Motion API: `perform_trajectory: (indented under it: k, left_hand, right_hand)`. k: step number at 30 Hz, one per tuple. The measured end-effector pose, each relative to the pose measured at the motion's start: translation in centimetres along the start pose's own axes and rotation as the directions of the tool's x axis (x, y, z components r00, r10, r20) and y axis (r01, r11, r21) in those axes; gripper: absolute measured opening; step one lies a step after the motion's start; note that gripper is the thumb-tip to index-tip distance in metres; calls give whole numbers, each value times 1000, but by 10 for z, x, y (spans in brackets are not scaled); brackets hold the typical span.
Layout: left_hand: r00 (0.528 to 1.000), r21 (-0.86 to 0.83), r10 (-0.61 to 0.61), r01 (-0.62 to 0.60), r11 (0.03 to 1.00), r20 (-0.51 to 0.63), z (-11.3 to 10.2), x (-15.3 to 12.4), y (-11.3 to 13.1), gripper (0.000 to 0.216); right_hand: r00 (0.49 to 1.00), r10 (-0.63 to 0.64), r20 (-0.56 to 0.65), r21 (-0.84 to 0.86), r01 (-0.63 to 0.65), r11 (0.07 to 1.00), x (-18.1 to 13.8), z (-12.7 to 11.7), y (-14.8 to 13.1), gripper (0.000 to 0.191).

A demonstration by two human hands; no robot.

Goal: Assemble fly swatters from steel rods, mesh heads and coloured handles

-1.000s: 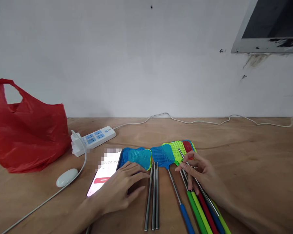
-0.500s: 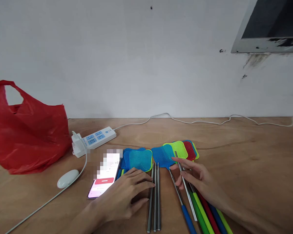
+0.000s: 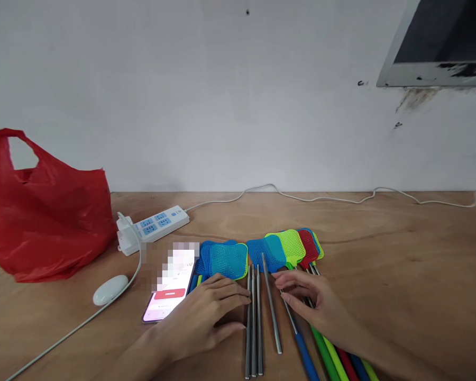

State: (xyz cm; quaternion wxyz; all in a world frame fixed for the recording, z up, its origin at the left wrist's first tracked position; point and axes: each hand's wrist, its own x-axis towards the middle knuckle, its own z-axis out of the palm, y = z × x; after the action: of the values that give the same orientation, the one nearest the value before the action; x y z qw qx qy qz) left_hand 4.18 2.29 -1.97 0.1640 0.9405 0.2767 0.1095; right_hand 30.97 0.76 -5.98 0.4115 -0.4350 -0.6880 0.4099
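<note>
My left hand (image 3: 212, 312) rests over the handles of a pile of fly swatters (image 3: 228, 259), fingers stretched out. Its fingertips reach the leftmost of three metal rods (image 3: 253, 328) lying side by side. A single metal rod (image 3: 272, 309) lies slightly tilted just right of these three. Beside that rod is my right hand (image 3: 311, 296), fingers curved and apart, holding nothing that I can see. Under and around it lies a second group of fly swatters (image 3: 287, 246) with mesh heads and coloured handles; the hand hides part of their shafts.
At the left stand a red plastic bag (image 3: 51, 222) and a white power strip (image 3: 158, 227) with a cable. A white oval device (image 3: 110, 290) and a lit phone (image 3: 168, 296) lie nearer. A white wall (image 3: 230, 106) bounds the table's back.
The rod between my right fingers has moved left, from over the right swatters to beside the three rods, and my right hand has let go of it. My left hand stays almost still.
</note>
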Motion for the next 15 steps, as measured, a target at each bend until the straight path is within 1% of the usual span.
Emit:
perform_trajectory:
  k: [3,6,8,11,13,15]
  left_hand:
    - [1000,-5,6,-6,1000,-12,1,0,-1,31]
    - [1000,-14,3,-3,1000,-23,1,0,0,31]
    - [1000,-8,-5,5,1000,-17,0,0,1,33]
    - [1000,16,-7,7,1000,8,0,-1,3,35]
    - [999,24,28,-29,999,33,1,-1,4,51]
    - [995,29,75,-77,997,67,3,-1,4,74]
  right_hand:
    - [992,-123,14,-167,123,978,0,-2,-4,11]
    - [966,-253,46,-354,253,900,0,-5,-7,15]
    - [955,-288,76,-463,290,838,0,-6,-9,15]
    - [951,-283,127,-586,302,752,-1,-6,-11,12]
    - [949,-276,150,-636,306,708,-1,-5,-12,10]
    - [948,-278,153,-669,306,677,-2,-5,-14,10]
